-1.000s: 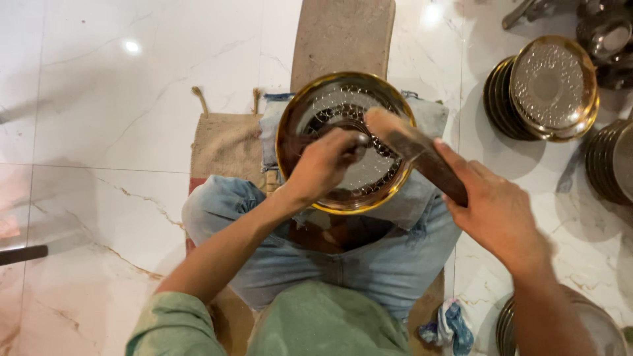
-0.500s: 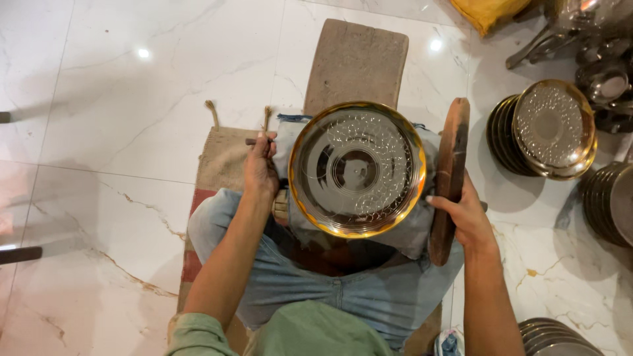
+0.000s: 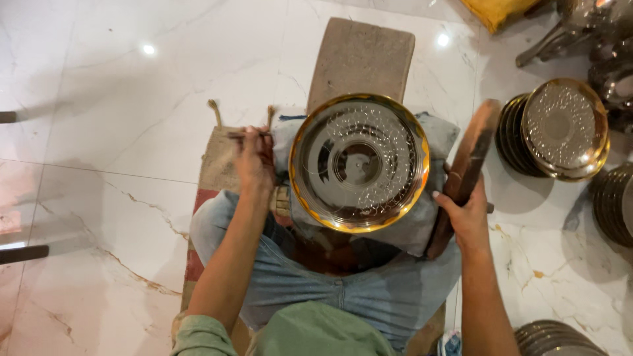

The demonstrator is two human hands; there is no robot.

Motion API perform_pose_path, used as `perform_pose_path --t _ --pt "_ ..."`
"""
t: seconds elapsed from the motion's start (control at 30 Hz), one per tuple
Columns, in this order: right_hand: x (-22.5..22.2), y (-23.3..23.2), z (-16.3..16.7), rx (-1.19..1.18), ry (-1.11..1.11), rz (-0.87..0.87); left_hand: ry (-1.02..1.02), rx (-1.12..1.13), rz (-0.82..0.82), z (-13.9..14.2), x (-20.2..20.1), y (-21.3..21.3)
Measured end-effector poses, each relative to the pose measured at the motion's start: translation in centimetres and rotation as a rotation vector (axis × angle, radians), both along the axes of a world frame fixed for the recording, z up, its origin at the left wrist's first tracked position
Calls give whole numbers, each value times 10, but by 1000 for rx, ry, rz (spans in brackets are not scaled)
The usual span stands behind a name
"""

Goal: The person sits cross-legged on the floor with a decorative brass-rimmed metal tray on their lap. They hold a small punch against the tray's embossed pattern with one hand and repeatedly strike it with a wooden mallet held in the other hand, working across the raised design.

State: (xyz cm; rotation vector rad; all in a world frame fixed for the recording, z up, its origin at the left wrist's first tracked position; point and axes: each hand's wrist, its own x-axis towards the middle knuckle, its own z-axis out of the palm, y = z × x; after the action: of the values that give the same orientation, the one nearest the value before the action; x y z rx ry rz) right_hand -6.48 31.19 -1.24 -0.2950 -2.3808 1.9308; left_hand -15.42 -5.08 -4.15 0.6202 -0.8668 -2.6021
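At the centre of the head view, a round metal plate with a gold rim and an engraved band of pattern rests on a pale cloth spread over the lap of a person sitting cross-legged on the marble floor. Neither hand touches the plate.

At about nine o'clock from the plate, the left hand sits beside its rim, fingers closed around a thin dark tool that pokes out toward nine o'clock; I cannot tell what kind of tool it is. Under that hand lies a piece of burlap sacking on the floor.

At about three o'clock, the right hand grips a long, flat wooden mallet by its lower part, fingers wrapped round it, the head pointing up toward one o'clock, clear of the plate.

At twelve o'clock, just past the plate, stands a rough brown block. Farther toward three o'clock a stack of similar patterned plates sits on the floor, with more dark stacks at the right edge and at five o'clock.

As a judgement: the plate's pattern looks largely worked already, though whether any part remains plain is too fine to tell. With both tools held off the plate, no stroke is being made at this moment, and the stacks nearby suggest many pieces handled.
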Motion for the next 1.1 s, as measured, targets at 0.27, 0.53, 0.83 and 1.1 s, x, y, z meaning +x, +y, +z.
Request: perform_pose_path --t 0.27,0.53,0.83,1.1 --pt "96 -8 -3 270 -80 -202 239 -1080 -602 31 44 35" --pt "131 -5 -13 322 -238 -256 219 -1202 -641 33 68 67" --pt "138 5 -23 454 -101 -203 495 -1294 -875 36 33 92" --pt "68 22 55 699 259 -31 486 -1326 -985 25 25 95"
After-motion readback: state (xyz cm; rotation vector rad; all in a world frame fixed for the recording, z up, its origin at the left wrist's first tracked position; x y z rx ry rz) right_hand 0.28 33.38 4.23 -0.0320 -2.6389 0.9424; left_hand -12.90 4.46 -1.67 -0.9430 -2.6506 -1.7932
